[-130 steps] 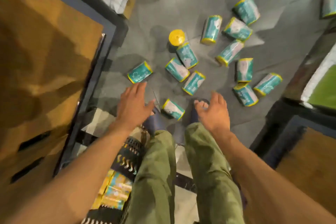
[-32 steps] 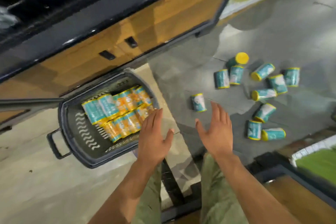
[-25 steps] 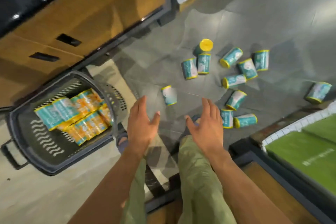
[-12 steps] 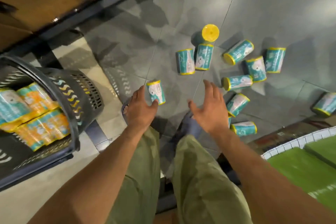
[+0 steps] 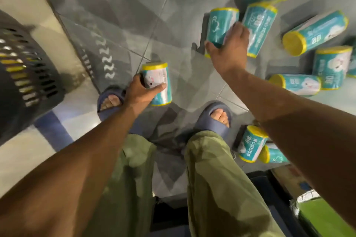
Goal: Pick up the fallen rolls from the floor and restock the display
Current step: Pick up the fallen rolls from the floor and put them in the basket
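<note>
Tiled floor (image 5: 169,15); rolls (image 5: 156,75) within curled fingers (image 5: 158,87).

1. Left hand (image 5: 138,92) grips a teal roll (image 5: 159,82) just beside the left slipper (image 5: 107,102); a dark perforated basket (image 5: 28,82) stands at the left edge.
2. Right hand (image 5: 230,52) curls round a second roll (image 5: 219,23), farther off and to the right; more rolls (image 5: 316,31) lie scattered on the grey floor (image 5: 154,15).
</note>
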Available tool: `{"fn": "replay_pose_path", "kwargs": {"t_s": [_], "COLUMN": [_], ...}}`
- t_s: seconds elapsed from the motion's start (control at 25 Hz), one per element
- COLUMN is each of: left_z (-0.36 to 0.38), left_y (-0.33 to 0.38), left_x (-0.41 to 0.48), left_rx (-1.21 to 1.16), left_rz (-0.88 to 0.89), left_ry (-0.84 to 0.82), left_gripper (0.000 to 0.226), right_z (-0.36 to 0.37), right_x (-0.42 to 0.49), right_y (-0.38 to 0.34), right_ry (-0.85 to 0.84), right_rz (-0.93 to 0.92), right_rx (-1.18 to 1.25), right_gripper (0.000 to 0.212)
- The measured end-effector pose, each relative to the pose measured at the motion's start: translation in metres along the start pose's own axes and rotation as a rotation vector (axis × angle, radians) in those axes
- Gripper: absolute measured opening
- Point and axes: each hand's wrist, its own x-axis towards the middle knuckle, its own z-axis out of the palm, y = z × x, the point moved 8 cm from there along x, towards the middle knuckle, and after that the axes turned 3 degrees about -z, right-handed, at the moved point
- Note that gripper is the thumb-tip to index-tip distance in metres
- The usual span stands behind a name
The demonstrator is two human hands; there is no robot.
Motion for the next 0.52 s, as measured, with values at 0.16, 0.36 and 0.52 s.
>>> {"fn": "replay_pose_path", "kwargs": {"t_s": [0.16,0.36,0.52], "left_z": [0.022,-0.003,-0.058], "left_y": [0.000,0.020,0.047], "left_x": [-0.014,-0.030,-0.097], "left_rx": [-0.101,-0.152,-0.179], "left_rz": [-0.005,-0.027,-0.029], "left_ry": [0.035,0.123,0.141], "left_gripper": [0.075,0.067,0.056], "right_z": [0.024,0.021,-0.022], "right_x": [-0.001,0.012,-0.064], "right_y": [0.004,0.006,-0.014], "right_ry": [0.105,0.017,-0.135], "right_rz": [0.033,0.229,0.243], "right_rx": [-0.074,0.071,0.358], "right_gripper": [0.103,0.083,0.066]}}
